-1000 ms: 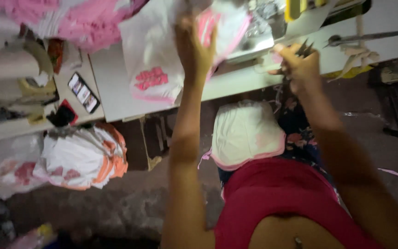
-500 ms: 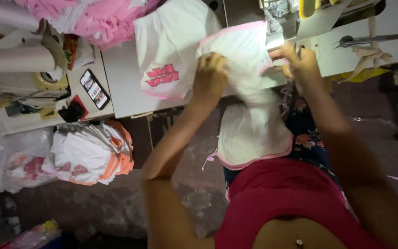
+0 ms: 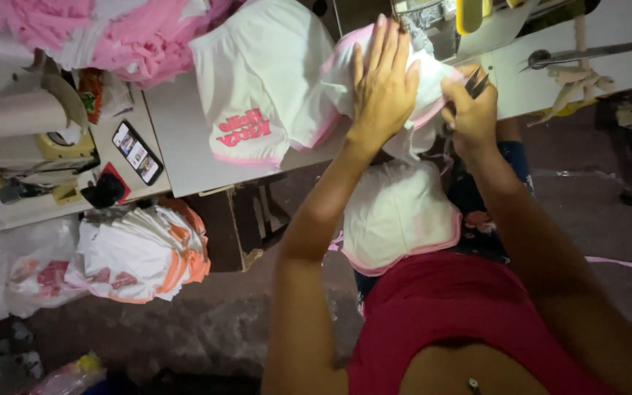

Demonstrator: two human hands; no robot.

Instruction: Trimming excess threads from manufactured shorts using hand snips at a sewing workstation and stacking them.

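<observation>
The white garment (image 3: pixel 411 95) was pinned flat by the spread left hand (image 3: pixel 382 88) (steadying it) while small snips (image 3: pixel 475 82) were gripped in the right hand (image 3: pixel 473 117).

White garment with pink trim (image 3: pixel 404 80) under the left hand (image 3: pixel 383 84), the right hand (image 3: pixel 473 110) gripping dark small snips (image 3: pixel 475 82). Beside it a white shirt (image 3: pixel 257 80) with pink print and a pink hem. Another white piece edged in pink (image 3: pixel 400 216) on the lap, above a red top (image 3: pixel 448 314). Pink and white fabric heap (image 3: pixel 111 29) up left. White bundle with orange edges (image 3: pixel 140 252) below. Table (image 3: pixel 177 139) pale grey, possibly white; the light is dim. Yellow part (image 3: pixel 472 13) on the machine.
</observation>
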